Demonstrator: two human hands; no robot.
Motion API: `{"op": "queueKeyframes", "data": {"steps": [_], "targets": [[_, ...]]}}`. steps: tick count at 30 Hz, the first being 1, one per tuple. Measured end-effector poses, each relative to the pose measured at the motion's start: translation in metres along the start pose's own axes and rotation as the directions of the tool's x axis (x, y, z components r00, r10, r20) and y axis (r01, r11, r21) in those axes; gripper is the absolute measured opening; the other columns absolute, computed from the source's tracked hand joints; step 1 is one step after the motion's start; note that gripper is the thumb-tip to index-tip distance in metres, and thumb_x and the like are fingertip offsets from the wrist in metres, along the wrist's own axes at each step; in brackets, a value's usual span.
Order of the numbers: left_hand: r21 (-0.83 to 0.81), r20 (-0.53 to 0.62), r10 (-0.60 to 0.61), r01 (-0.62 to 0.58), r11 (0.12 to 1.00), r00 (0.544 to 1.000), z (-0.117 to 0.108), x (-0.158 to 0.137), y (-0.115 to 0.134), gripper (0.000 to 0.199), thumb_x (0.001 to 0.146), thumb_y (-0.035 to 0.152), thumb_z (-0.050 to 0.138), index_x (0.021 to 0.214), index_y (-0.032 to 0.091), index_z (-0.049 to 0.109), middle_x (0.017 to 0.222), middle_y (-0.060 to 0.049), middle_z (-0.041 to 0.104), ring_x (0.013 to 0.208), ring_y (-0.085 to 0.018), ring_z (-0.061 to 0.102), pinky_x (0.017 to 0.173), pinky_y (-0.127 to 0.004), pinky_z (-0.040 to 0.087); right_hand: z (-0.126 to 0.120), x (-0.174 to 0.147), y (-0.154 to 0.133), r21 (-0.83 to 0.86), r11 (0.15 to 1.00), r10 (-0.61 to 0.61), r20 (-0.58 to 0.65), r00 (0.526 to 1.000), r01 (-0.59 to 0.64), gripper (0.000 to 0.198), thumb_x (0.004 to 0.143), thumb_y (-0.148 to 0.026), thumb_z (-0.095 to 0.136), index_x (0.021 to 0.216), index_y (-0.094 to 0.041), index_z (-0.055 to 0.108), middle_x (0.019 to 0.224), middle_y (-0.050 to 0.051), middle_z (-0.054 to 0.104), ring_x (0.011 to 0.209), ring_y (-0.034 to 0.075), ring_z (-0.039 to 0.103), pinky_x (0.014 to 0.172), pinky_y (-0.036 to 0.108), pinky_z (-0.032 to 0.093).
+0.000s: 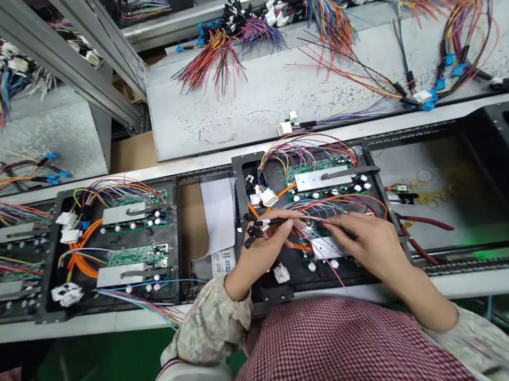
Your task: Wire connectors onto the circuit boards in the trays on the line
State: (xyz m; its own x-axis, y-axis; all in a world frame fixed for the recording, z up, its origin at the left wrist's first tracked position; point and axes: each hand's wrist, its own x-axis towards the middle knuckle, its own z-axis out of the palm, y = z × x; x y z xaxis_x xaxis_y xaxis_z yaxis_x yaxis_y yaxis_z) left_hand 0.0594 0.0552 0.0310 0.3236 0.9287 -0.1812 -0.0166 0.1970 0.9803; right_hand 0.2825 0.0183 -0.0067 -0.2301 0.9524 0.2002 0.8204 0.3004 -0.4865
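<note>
My left hand (271,243) is closed around a bundle of thin wires whose black connectors (255,228) stick out on its left side. My right hand (366,240) pinches the thin wire ends (312,223) on the other side of the bundle. Both hands are over the lower green circuit board (326,247) in a black tray (272,289), and partly hide it. Above them, the upper circuit board (326,178) carries a silver metal bar and a dark strap. White connectors (265,196) lie at the tray's left, with orange wires near them.
More black trays with wired boards (139,263) stand along the line to the left. Red-handled pliers (425,226) lie right of my tray. Wire bundles (322,14) are heaped on the metal shelf (221,114) behind. White paper (219,213) lies left of the tray.
</note>
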Motion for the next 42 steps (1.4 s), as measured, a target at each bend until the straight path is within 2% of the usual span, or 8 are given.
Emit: {"op": "queueKeyframes", "data": {"steps": [10,13,19,22,24,27,29,42], "targets": [[-0.016,0.028,0.01,-0.009,1.0,1.0,-0.001,0.001,-0.003,0.018,0.092,0.032,0.059,0.094,0.018,0.071,0.096,-0.005,0.07,0.067,-0.01,0.062,0.057,-0.019,0.056,-0.008,0.002,-0.004,-0.097,0.995,-0.005,-0.03,1.0,0.002,0.031,0.097,-0.04,0.053,0.091,-0.021,0.076,0.074,0.002,0.072,0.066,0.016,0.067,0.059,0.027,0.044],[-0.059,0.047,-0.014,0.017,0.998,0.999,0.0,0.0,-0.007,0.018,0.093,0.031,0.057,0.095,0.017,0.069,0.094,-0.005,0.07,0.071,-0.011,0.064,0.058,-0.019,0.055,-0.018,-0.004,-0.01,-0.05,0.999,-0.019,-0.067,0.998,0.016,0.027,0.094,-0.043,0.059,0.094,-0.02,0.074,0.083,0.002,0.075,0.073,0.016,0.069,0.067,0.027,0.048],[-0.096,0.086,-0.037,0.045,0.994,0.996,-0.002,-0.001,-0.013,0.014,0.092,0.028,0.058,0.094,0.017,0.067,0.098,-0.007,0.07,0.077,-0.012,0.065,0.06,-0.02,0.054,-0.02,-0.006,-0.016,0.097,0.986,-0.14,0.028,0.99,0.136,0.023,0.099,-0.032,0.049,0.098,-0.02,0.069,0.089,0.002,0.073,0.075,0.013,0.069,0.068,0.024,0.049],[-0.088,0.096,-0.036,0.044,0.995,0.995,-0.003,-0.001,-0.014,0.018,0.094,0.032,0.058,0.095,0.017,0.067,0.099,-0.007,0.071,0.073,-0.011,0.064,0.06,-0.021,0.055,-0.025,-0.005,-0.011,-0.003,0.993,-0.121,0.1,0.988,0.121,0.033,0.099,-0.042,0.047,0.083,-0.023,0.068,0.074,0.0,0.069,0.06,0.013,0.065,0.053,0.026,0.042],[-0.101,0.102,-0.026,0.036,0.994,0.994,-0.002,-0.001,-0.015,0.022,0.095,0.036,0.058,0.097,0.017,0.068,0.099,-0.007,0.071,0.075,-0.012,0.065,0.059,-0.021,0.055,-0.029,-0.006,-0.007,-0.067,0.994,-0.079,0.064,0.995,0.083,0.037,0.099,-0.046,0.046,0.078,-0.022,0.066,0.069,0.0,0.068,0.055,0.014,0.063,0.049,0.027,0.039],[-0.105,0.05,-0.007,0.012,0.994,0.999,-0.002,0.0,-0.016,0.025,0.093,0.039,0.06,0.097,0.017,0.069,0.094,-0.007,0.071,0.08,-0.014,0.067,0.058,-0.02,0.056,-0.027,-0.007,-0.005,-0.008,0.999,-0.042,-0.03,0.999,0.041,0.029,0.099,-0.04,0.049,0.09,-0.021,0.069,0.084,0.003,0.075,0.07,0.016,0.069,0.063,0.027,0.049],[-0.105,0.021,-0.01,0.012,0.994,1.0,-0.001,0.002,-0.014,0.023,0.092,0.038,0.061,0.098,0.017,0.069,0.089,-0.007,0.071,0.079,-0.015,0.068,0.057,-0.02,0.057,-0.021,-0.006,-0.005,0.025,0.999,-0.04,-0.006,0.999,0.04,0.025,0.098,-0.035,0.05,0.097,-0.021,0.071,0.093,0.005,0.076,0.081,0.018,0.071,0.072,0.029,0.053],[-0.1,-0.011,-0.031,0.03,0.995,0.999,-0.001,0.002,-0.007,0.022,0.091,0.036,0.063,0.099,0.017,0.07,0.089,-0.008,0.075,0.079,-0.016,0.073,0.056,-0.02,0.058,-0.005,-0.001,-0.003,0.06,0.998,0.003,0.067,0.998,-0.007,0.027,0.098,-0.033,0.05,0.099,-0.019,0.073,0.085,0.006,0.073,0.074,0.017,0.068,0.067,0.028,0.05]]}}
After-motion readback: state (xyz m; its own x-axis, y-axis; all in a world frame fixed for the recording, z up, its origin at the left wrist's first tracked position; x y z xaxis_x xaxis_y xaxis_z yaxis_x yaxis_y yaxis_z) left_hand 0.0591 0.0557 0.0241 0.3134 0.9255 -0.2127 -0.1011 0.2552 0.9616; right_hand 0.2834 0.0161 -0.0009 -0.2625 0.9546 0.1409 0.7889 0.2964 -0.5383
